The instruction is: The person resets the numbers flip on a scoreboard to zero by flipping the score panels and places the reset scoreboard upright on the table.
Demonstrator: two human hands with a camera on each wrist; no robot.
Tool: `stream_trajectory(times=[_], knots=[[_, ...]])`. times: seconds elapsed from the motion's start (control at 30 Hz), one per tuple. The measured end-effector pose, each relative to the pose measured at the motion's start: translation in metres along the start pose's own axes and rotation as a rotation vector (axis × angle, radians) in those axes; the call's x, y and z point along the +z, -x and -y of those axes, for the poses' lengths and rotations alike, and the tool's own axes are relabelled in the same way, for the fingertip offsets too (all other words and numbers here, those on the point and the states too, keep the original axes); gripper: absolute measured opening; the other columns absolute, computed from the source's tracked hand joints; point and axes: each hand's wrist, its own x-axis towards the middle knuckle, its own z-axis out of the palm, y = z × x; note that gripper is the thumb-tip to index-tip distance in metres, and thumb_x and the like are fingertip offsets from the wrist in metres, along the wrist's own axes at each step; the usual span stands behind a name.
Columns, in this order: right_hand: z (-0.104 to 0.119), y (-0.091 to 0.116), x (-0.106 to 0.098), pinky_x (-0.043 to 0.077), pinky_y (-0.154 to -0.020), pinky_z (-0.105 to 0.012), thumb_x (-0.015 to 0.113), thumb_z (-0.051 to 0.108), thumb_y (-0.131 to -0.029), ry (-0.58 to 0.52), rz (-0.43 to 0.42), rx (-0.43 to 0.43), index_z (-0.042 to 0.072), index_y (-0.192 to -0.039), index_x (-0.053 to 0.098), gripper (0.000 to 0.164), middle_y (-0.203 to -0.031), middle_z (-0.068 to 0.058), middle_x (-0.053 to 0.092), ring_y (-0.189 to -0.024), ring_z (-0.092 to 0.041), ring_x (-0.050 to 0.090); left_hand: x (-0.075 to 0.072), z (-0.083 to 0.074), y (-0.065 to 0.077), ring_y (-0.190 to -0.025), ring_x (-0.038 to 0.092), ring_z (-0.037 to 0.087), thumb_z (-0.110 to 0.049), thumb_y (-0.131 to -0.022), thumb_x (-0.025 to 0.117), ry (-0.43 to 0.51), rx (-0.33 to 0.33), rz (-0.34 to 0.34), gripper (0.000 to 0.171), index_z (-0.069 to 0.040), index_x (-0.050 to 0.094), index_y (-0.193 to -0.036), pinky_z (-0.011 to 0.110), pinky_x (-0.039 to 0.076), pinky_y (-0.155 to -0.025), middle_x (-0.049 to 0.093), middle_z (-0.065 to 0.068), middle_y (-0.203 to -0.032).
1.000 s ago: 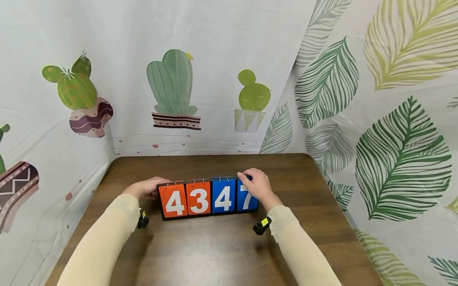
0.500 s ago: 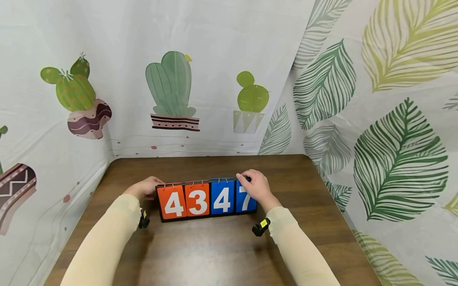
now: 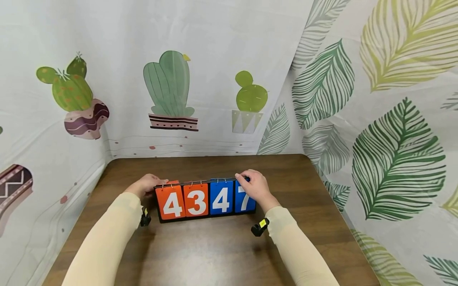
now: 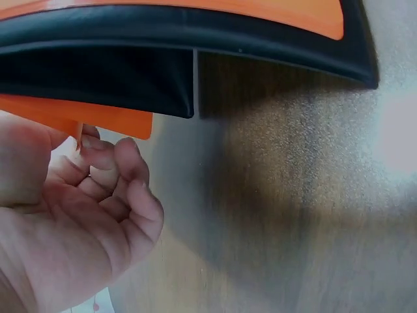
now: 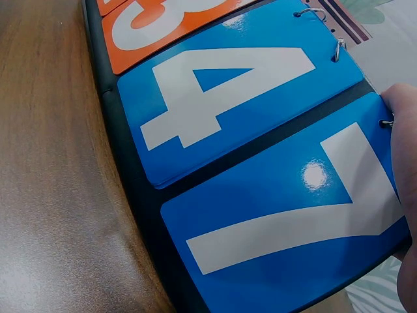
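A flip scoreboard (image 3: 209,200) stands on the table, its front reading 4 and 3 on orange cards and 4 and 7 on blue ones. My left hand (image 3: 146,184) is behind its left end. In the left wrist view, the curled fingers pinch an orange number card (image 4: 117,120) that hangs at the back, below the black stand (image 4: 130,78). My right hand (image 3: 256,186) grips the top right corner, thumb in front over part of the blue 7 card (image 5: 293,222); its other fingers are hidden behind. Metal rings (image 5: 338,49) join the cards to the top edge.
The brown wooden table (image 3: 207,254) has its far edge near a white cloth (image 3: 118,47) printed with cacti. A leaf-printed cloth (image 3: 343,24) hangs on the right. Black wrist cameras (image 3: 260,227) sit at both cuffs.
My left hand has shifted slightly up and inward behind the scoreboard, and an orange card edge shows above its top left. The right hand keeps its grip; the front numbers are the same.
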Motion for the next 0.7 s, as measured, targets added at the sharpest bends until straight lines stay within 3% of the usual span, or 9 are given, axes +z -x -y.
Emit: stream_trajectory(times=[0.17, 0.3, 0.37, 0.57, 0.7], knots=[[-0.0002, 0.0000, 0.0000, 0.052, -0.102, -0.053, 0.053, 0.058, -0.101, 0.000, 0.010, 0.008, 0.021, -0.107, 0.077, 0.044, -0.114, 0.000, 0.074, -0.112, -0.025, 0.065, 0.0008, 0.0037, -0.0001, -0.076, 0.065, 0.017, -0.044, -0.105, 0.055, -0.053, 0.044, -0.004, 0.058, 0.011, 0.067, -0.117, 0.034, 0.057, -0.071, 0.073, 0.003, -0.082], [0.0003, -0.0002, -0.0008, 0.053, -0.100, -0.052, 0.054, 0.057, -0.101, -0.003, 0.003, 0.004, 0.021, -0.106, 0.078, 0.043, -0.112, 0.000, 0.075, -0.110, -0.024, 0.066, 0.0018, 0.0063, -0.0004, -0.081, 0.064, 0.020, -0.060, -0.102, 0.052, -0.129, 0.021, 0.031, 0.068, 0.003, 0.072, -0.116, 0.038, 0.054, -0.074, 0.073, 0.002, -0.084], [0.0007, -0.0002, -0.0013, 0.053, -0.100, -0.052, 0.054, 0.056, -0.101, -0.005, 0.002, 0.004, 0.021, -0.105, 0.078, 0.043, -0.111, 0.000, 0.075, -0.109, -0.025, 0.066, 0.0025, 0.0054, 0.0006, -0.081, 0.064, 0.020, -0.061, -0.101, 0.053, -0.136, 0.026, 0.040, 0.066, 0.000, 0.072, -0.118, 0.038, 0.054, -0.073, 0.072, 0.001, -0.085], [0.0014, 0.0001, -0.0011, 0.050, -0.104, -0.054, 0.054, 0.057, -0.101, -0.002, 0.016, 0.022, 0.020, -0.108, 0.077, 0.044, -0.117, -0.002, 0.074, -0.115, -0.027, 0.065, 0.0022, 0.0006, 0.0050, -0.080, 0.061, 0.019, -0.020, -0.101, 0.059, -0.021, 0.113, 0.028, 0.031, 0.007, 0.067, -0.114, 0.035, 0.056, -0.073, 0.069, 0.006, -0.090], [0.0023, 0.0000, -0.0007, 0.049, -0.107, -0.054, 0.053, 0.057, -0.101, 0.007, 0.023, 0.025, 0.020, -0.108, 0.077, 0.044, -0.119, -0.003, 0.074, -0.117, -0.028, 0.064, 0.0008, -0.0007, 0.0060, -0.085, 0.061, 0.020, -0.020, -0.103, 0.061, -0.011, 0.123, -0.001, 0.027, 0.006, 0.069, -0.105, 0.033, 0.058, -0.075, 0.071, 0.010, -0.096]])
